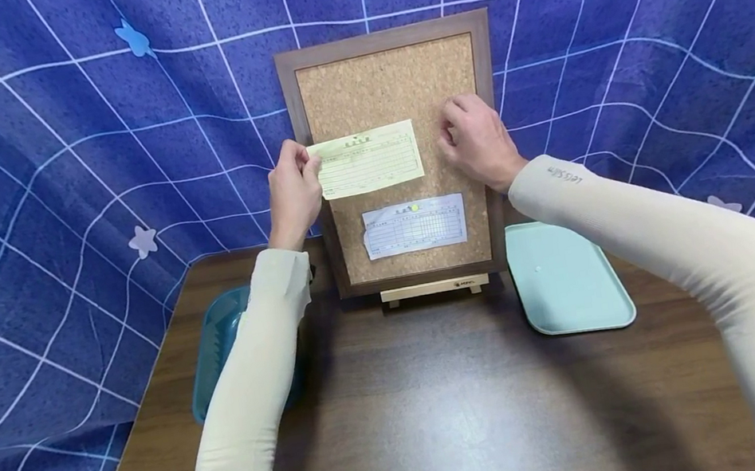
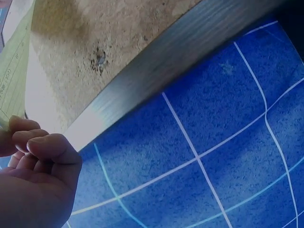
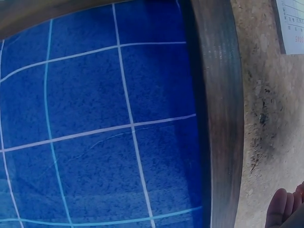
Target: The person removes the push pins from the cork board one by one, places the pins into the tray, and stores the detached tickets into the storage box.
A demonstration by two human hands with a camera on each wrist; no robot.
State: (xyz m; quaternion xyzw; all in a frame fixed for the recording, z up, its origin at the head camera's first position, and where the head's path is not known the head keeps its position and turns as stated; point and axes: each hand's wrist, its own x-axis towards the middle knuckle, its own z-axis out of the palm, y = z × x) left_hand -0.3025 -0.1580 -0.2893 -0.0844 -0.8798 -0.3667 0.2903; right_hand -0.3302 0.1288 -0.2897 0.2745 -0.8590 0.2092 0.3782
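A brown-framed cork board leans upright on a small wooden stand. My left hand pinches the left edge of a pale yellow printed slip, which lies across the middle of the board. In the left wrist view, that slip reaches the fingertips of the hand. Lower on the cork, a bluish-white printed slip hangs from a yellow pushpin. My right hand, fingers curled, is at the board's right side; I cannot tell whether something small is between its fingertips.
On the brown table, a teal tray stands at the left, partly behind the left sleeve. A light-green tray lies right of the board. Behind everything hangs a blue curtain with white lines and stars.
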